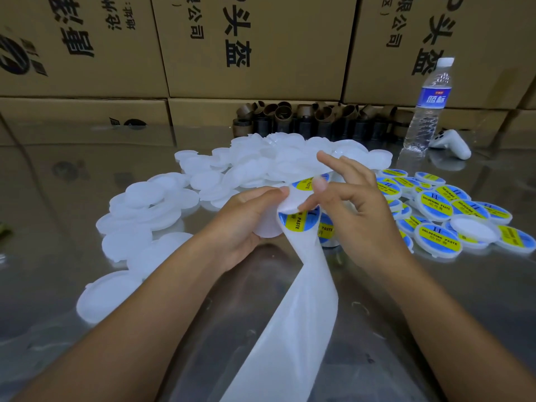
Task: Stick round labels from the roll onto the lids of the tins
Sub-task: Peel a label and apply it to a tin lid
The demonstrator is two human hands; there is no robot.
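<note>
Over the table (72, 198), my left hand (246, 216) gripping a white lid (268, 229), my right hand (359, 210) pinching the label strip (295, 300)

1. Plain lids (162, 198), toward the tabletop's (72, 175) left edge: milky white, unmarked.
2. Labels (438, 203), near the right edge: blue with a yellow band and black lettering.
3. Backing strip (295, 329): translucent white.
4. Boxes (255, 44) beyond the far edge: brown, black characters.
5. Bottle (426, 120): clear, blue wrapper.
</note>
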